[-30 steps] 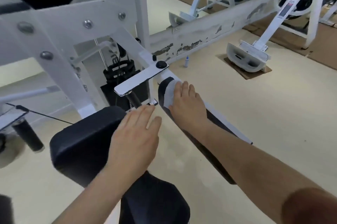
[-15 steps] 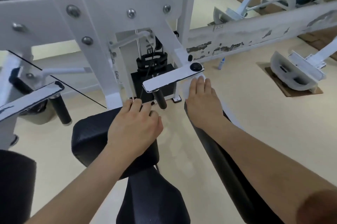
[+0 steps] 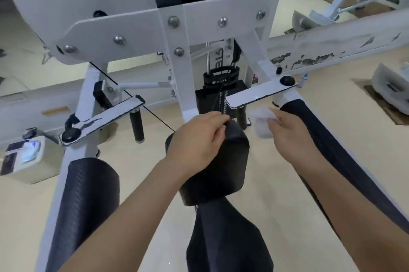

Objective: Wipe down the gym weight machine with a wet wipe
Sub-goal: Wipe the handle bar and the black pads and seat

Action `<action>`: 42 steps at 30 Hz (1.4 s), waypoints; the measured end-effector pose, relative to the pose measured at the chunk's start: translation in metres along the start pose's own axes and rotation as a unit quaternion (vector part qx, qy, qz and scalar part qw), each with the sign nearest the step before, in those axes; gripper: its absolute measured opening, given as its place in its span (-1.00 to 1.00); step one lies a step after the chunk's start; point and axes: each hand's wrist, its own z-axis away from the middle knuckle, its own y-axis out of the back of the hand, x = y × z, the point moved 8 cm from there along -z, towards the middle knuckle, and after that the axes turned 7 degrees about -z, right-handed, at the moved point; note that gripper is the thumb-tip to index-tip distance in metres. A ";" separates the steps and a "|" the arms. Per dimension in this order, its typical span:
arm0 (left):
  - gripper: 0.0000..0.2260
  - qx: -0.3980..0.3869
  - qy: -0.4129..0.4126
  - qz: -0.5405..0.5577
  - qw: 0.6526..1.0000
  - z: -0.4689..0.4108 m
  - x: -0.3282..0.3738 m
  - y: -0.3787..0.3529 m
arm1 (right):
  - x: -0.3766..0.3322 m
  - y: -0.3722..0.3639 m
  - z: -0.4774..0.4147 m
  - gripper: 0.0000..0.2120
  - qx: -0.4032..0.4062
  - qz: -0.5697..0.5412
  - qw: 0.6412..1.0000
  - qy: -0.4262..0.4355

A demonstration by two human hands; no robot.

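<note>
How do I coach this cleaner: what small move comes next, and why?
Probably bring the right hand across so the wipe it pinches lands on the black pad: the wipe touches nothing, and the left hand grips that pad's top edge.

Beige floor (image 3: 345,94) carries the white weight machine (image 3: 174,54) and 1 small bottle (image 3: 305,78)

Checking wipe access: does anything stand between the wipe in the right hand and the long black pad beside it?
Nothing visible. The right hand holds the wipe just left of the long black pad; the left hand grips the centre pad.
</note>
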 end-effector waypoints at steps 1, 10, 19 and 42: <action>-0.67 0.015 0.045 0.023 0.999 0.006 -0.021 0.008 | -0.018 -0.012 0.008 -0.62 0.015 -0.040 0.999 0.017; -0.72 0.059 0.266 0.445 0.853 0.048 -0.113 0.001 | -0.076 -0.141 0.051 -0.49 0.017 0.323 0.920 0.222; -0.76 -0.043 0.167 0.393 0.903 0.051 -0.098 -0.006 | -0.032 -0.095 0.046 -0.40 0.105 0.293 0.946 0.090; -0.92 0.058 0.105 0.495 0.861 0.066 -0.069 0.034 | -0.092 -0.071 0.038 -0.77 -0.074 0.018 0.996 0.039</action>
